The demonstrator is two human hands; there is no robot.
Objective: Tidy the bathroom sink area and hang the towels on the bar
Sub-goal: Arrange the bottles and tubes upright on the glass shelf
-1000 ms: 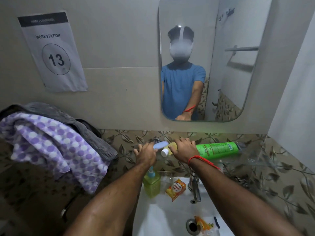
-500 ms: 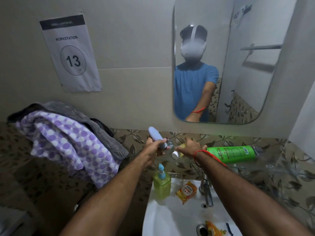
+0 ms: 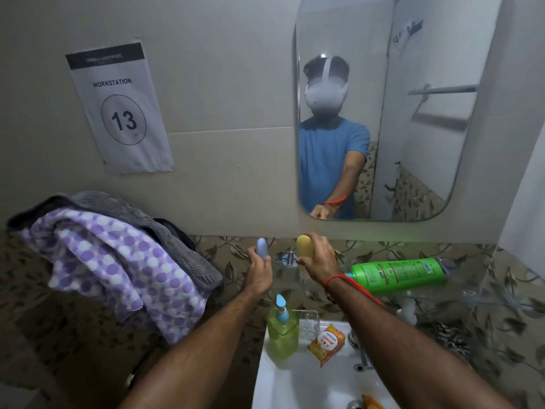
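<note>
A white paper sign (image 3: 119, 109) is stuck on the pale wall tile; it says WORKSTATION and has a big 13 in a circle; a tall mirror (image 3: 418, 160) with round corners hangs to the right of it; in the mirror a person in a blue shirt (image 3: 330, 160) wears a white headset (image 3: 326, 94); a red string (image 3: 334, 201) is tied at the wrist in the glass; below the wall runs a band of brown tiles with a leaf pattern (image 3: 501, 314).

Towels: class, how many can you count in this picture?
2. A purple dotted towel lies heaped at the left of the sink; a grey towel lies under and behind it. More may be hidden beneath.
</note>
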